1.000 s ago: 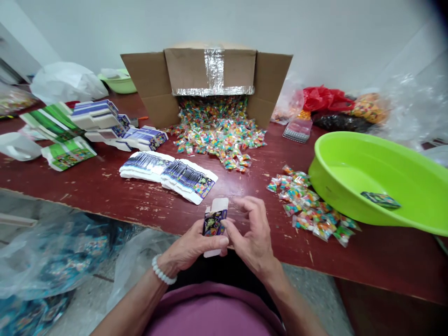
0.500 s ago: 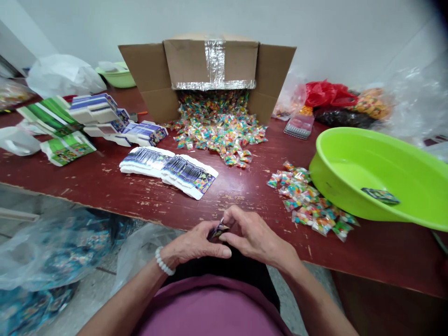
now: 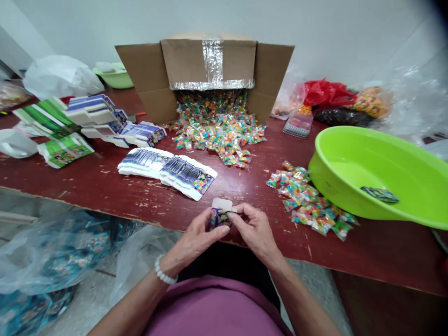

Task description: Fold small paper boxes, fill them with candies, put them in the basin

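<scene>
Close to the table's front edge, a small purple printed carton (image 3: 220,217) with a raised white flap is between my hands. My left hand (image 3: 198,235) is closed around its left side, the thumb across the lower front. My right hand (image 3: 254,228) pinches at its right side; a dark bit shows by those fingertips, too small to make out. Beyond them lies a fanned stack of flat purple cartons (image 3: 187,175). Small clear packets of colourful candy (image 3: 311,203) lie to the right of my hands.
An open cardboard box (image 3: 210,58) spills candy packets (image 3: 220,130) onto the red table (image 3: 105,186). At right stands a green basin (image 3: 378,144) with a few dark packets (image 3: 381,194) inside. Green cartons (image 3: 66,149) and bundled purple cartons (image 3: 93,109) sit at left.
Both hands have moved slightly forward over the table edge. The carton has turned upright, so its printed front and white flap now show.
</scene>
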Action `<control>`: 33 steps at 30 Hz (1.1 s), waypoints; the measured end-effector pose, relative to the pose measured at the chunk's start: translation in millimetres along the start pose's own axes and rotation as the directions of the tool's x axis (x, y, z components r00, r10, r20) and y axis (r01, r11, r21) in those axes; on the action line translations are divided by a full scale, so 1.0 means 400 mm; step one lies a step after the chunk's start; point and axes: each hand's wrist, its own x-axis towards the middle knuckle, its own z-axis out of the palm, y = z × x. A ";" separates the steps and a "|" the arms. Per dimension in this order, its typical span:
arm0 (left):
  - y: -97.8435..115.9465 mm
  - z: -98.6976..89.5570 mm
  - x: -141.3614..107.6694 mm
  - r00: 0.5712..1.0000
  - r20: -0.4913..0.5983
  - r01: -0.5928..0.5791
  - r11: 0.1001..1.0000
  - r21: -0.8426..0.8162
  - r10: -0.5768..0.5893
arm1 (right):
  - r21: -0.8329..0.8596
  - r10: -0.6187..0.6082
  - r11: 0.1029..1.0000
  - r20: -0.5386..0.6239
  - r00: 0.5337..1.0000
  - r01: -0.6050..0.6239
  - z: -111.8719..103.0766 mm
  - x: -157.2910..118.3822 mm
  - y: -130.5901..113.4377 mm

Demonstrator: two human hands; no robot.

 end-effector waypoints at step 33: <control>0.011 0.021 -0.012 0.986 -0.039 0.132 0.902 -0.411 -0.163 | 0.189 -0.118 0.974 -0.049 0.992 0.126 -0.008 0.010 0.027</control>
